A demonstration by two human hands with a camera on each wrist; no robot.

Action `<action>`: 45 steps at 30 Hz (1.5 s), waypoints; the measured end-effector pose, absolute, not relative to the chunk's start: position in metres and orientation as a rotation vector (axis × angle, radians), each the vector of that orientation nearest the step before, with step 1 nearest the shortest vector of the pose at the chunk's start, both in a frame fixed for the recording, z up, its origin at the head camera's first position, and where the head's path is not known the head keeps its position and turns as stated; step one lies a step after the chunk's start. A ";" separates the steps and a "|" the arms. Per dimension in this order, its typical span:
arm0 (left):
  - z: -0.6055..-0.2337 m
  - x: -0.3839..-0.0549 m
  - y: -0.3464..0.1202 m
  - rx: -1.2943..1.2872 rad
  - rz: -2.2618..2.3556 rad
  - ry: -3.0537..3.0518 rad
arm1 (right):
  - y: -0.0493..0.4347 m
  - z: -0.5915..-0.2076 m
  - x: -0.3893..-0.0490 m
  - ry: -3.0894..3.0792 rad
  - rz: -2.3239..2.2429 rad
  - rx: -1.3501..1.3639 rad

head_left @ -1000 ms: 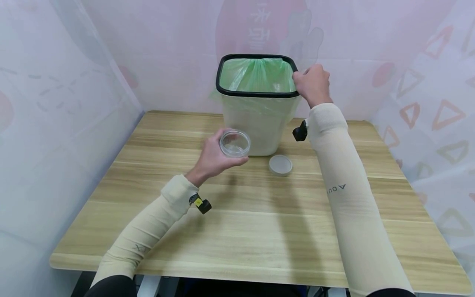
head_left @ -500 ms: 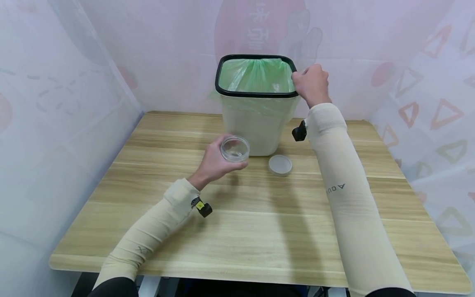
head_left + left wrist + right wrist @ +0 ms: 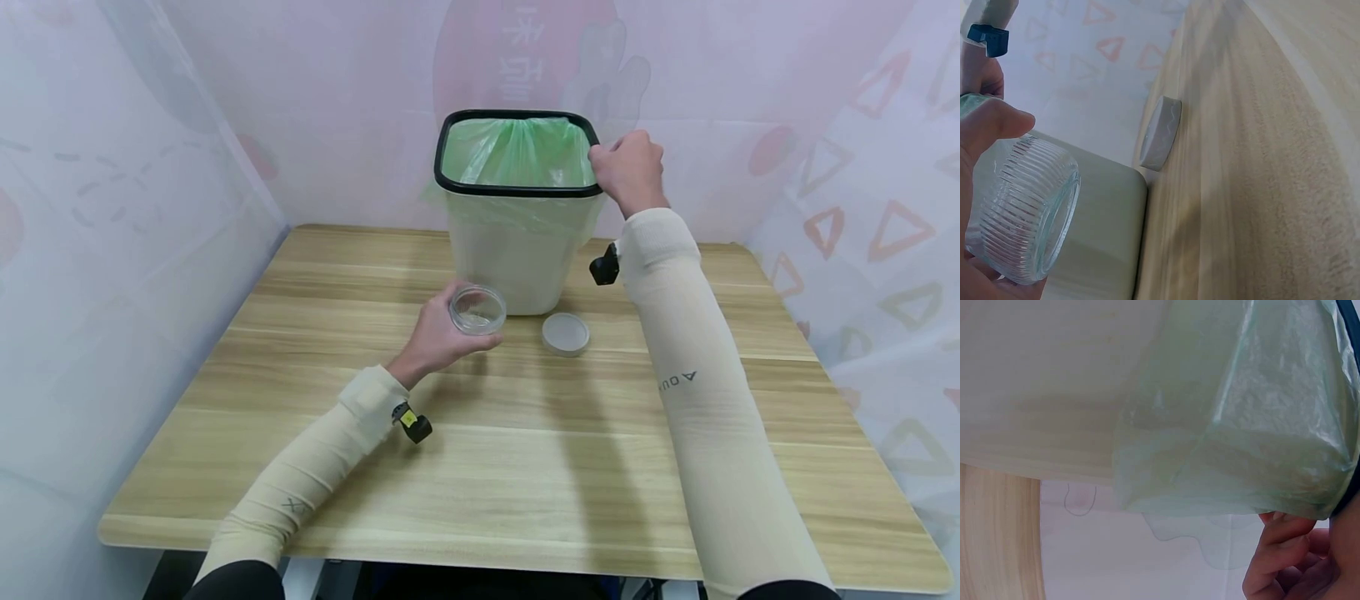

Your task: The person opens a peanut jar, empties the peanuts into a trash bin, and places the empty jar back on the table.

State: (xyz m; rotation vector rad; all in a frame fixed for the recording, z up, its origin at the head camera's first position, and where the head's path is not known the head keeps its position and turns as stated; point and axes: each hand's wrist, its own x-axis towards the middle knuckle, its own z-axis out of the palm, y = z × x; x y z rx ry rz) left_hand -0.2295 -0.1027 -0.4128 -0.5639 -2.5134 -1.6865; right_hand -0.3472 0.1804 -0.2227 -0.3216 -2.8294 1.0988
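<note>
My left hand holds a clear glass jar low in front of the trash can, its open mouth facing up. In the left wrist view the jar's ribbed side shows, with fingers and thumb around it. A round whitish lid lies on the table near the foot of the can. My right hand grips the black rim at the can's right side. From the right wrist, its fingers are curled by the overhanging edge of the green bag.
The green bag lines the can, which stands at the back of the wooden table. A printed cloth wall rises close behind it, and more cloth closes off both sides. The table's near edge runs along the bottom.
My left hand has come down and a little toward me with the jar, ending slightly lower on the can's front. The right hand keeps its place on the rim.
</note>
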 end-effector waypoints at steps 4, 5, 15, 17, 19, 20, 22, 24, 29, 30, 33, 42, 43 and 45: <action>-0.417 -0.232 -0.103 -0.548 -1.684 -2.522 | 0.180 -0.222 -0.347 -2.828 1.093 -0.318; -0.418 -0.232 -0.103 -0.544 -1.678 -2.526 | 0.180 -0.222 -0.347 -2.827 1.095 -0.318; -0.430 -0.234 -0.102 -0.503 -1.716 -2.552 | 0.181 -0.223 -0.347 -2.835 1.102 -0.320; -0.433 -0.235 -0.101 -0.496 -1.726 -2.552 | 0.181 -0.223 -0.347 -2.835 1.098 -0.326; -0.436 -0.236 -0.100 -0.489 -1.727 -2.554 | 0.182 -0.222 -0.347 -2.837 1.094 -0.331; -0.437 -0.237 -0.099 -0.486 -1.728 -2.555 | 0.182 -0.222 -0.347 -2.838 1.092 -0.334; -0.441 -0.238 -0.098 -0.476 -1.727 -2.558 | 0.182 -0.222 -0.347 -2.839 1.091 -0.335; -0.443 -0.239 -0.096 -0.470 -1.732 -2.554 | 0.182 -0.222 -0.347 -2.837 1.097 -0.331; -0.449 -0.242 -0.093 -0.469 -1.751 -2.558 | 0.181 -0.223 -0.347 -2.830 1.102 -0.329; -0.450 -0.242 -0.092 -0.465 -1.750 -2.564 | 0.181 -0.223 -0.347 -2.828 1.103 -0.330; -0.452 -0.243 -0.091 -0.458 -1.748 -2.577 | 0.180 -0.223 -0.347 -2.828 1.112 -0.332; -0.457 -0.247 -0.085 -0.441 -1.703 -2.608 | 0.179 -0.223 -0.348 -2.824 1.120 -0.322; -0.458 -0.247 -0.085 -0.443 -1.701 -2.607 | 0.179 -0.223 -0.347 -2.823 1.121 -0.322; -0.459 -0.248 -0.084 -0.441 -1.694 -2.606 | 0.179 -0.223 -0.347 -2.824 1.119 -0.320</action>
